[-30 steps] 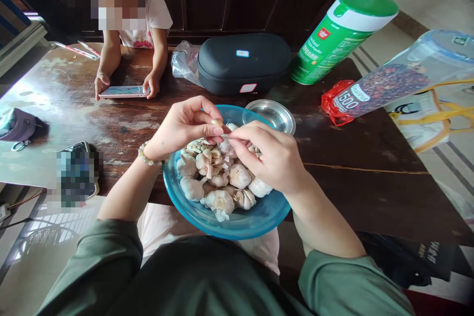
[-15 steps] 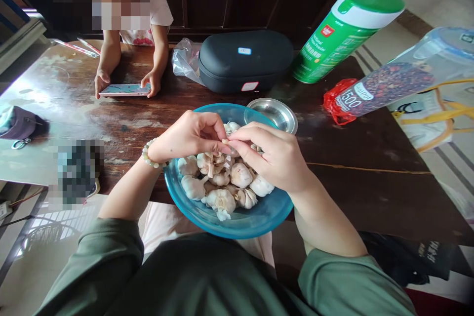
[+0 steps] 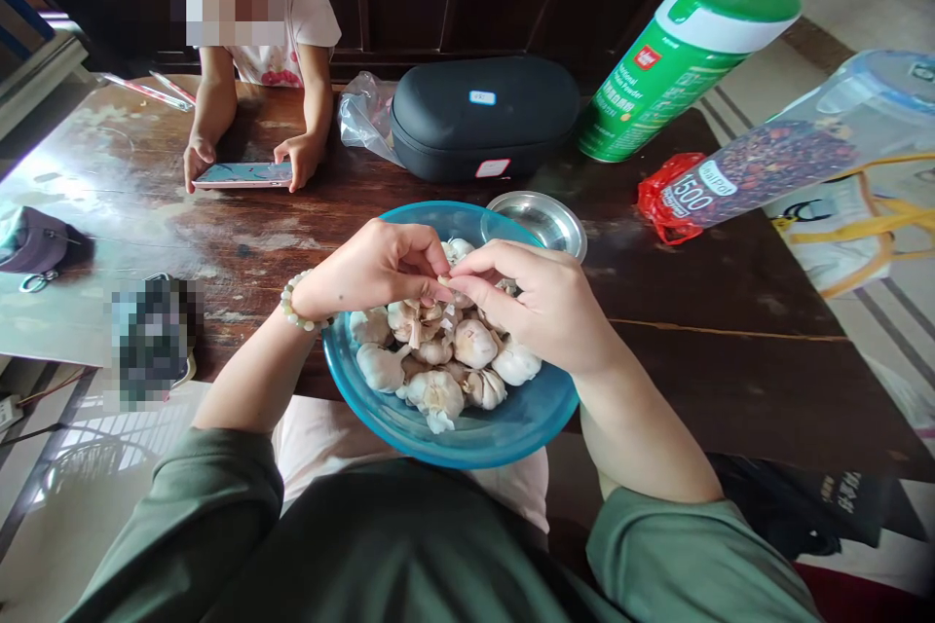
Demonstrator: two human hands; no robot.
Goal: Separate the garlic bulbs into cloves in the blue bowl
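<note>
My left hand point(image 3: 384, 263) and my right hand point(image 3: 537, 297) meet fingertip to fingertip above a blue plastic bowl point(image 3: 453, 448). Pinched between both thumbs and forefingers is a small pale garlic clove point(image 3: 445, 281), mostly covered by the fingers. Whole white garlic bulbs point(image 3: 434, 394) fill the middle of the bowl, some with loose papery skin. A beaded bracelet point(image 3: 292, 302) circles my left wrist. Just behind the bowl's right rim stands a shallow steel dish point(image 3: 559, 219).
Along the back of the dark wooden table point(image 3: 693, 389) are a black case point(image 3: 482, 117) and a green powder can point(image 3: 657, 78). A clear canister point(image 3: 774, 165) stands at right. Across the table a person holds a phone point(image 3: 244, 175). A small pouch point(image 3: 33, 241) lies at left.
My fingers have shifted slightly around the clove, both hands staying over the bowl. The person opposite has moved a little with the phone.
</note>
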